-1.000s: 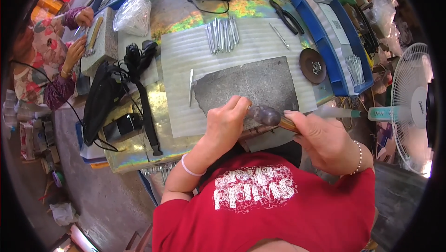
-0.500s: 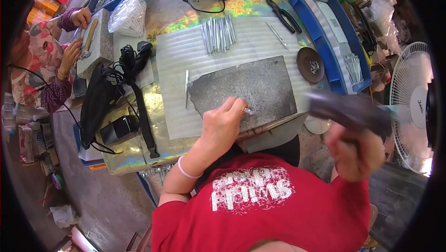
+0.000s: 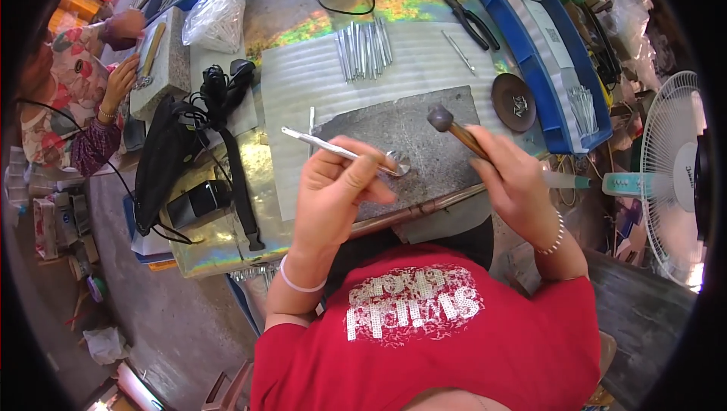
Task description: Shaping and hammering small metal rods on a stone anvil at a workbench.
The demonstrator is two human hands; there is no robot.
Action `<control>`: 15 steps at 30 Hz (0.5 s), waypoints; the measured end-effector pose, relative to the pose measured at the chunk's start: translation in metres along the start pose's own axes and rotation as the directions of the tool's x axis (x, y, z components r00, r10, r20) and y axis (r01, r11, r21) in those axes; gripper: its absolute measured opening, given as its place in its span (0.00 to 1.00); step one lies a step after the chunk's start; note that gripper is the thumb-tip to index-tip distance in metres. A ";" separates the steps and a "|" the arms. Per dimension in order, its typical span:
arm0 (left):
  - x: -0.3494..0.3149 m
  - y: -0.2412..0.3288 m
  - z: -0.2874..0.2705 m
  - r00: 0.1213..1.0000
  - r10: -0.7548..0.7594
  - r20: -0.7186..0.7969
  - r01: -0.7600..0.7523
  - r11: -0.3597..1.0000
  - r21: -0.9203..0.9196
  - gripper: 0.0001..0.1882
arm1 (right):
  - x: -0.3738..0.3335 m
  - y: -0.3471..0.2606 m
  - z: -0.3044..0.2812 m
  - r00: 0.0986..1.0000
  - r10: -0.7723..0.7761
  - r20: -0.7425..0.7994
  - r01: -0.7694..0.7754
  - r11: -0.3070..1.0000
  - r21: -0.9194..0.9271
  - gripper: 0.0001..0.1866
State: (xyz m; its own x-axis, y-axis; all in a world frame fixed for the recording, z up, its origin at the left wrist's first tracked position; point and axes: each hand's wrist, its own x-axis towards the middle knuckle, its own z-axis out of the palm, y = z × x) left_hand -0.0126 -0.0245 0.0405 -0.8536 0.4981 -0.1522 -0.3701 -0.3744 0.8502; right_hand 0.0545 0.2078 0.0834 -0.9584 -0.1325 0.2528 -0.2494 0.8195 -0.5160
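My left hand [image 3: 333,191] is closed, pinching a slim silvery metal rod [image 3: 314,141] that slants over the near left part of a flat grey stone slab [image 3: 447,169]. By the rod's lower end is a small shiny round metal piece [image 3: 397,163]; whether the two are joined I cannot tell. My right hand [image 3: 519,176] grips a hammer [image 3: 463,137] by its wooden handle, the dark rounded head above the slab's right half. Another metal rod [image 3: 311,127] lies along the slab's left edge. Beyond the slab is a bunch of similar rods [image 3: 365,49].
On the right are a dish of small metal bits [image 3: 513,101], pliers [image 3: 469,21], a blue bin [image 3: 522,55] and a fan [image 3: 674,176]. A black bag with straps [image 3: 163,169] lies left. Across the left side, another person's hand [image 3: 121,82] rests beside a stone block [image 3: 163,63].
The hammer has come down and left from its blurred, raised position at the right. My left hand has lifted slightly and turned, bringing the rod into view.
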 end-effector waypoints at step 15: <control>-0.002 0.012 0.007 0.997 0.055 -0.062 -0.051 0.997 0.053 0.15 | 0.082 0.116 0.026 0.986 0.155 -0.056 -0.159 0.983 -0.094 0.12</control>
State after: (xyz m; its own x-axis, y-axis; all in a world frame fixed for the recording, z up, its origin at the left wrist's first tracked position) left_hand -0.0134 -0.0247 0.0545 -0.8936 0.4275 -0.1365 -0.3057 -0.3572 0.8826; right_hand -0.0567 0.2777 0.0233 -0.9762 0.0272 0.2152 -0.0792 0.8788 -0.4706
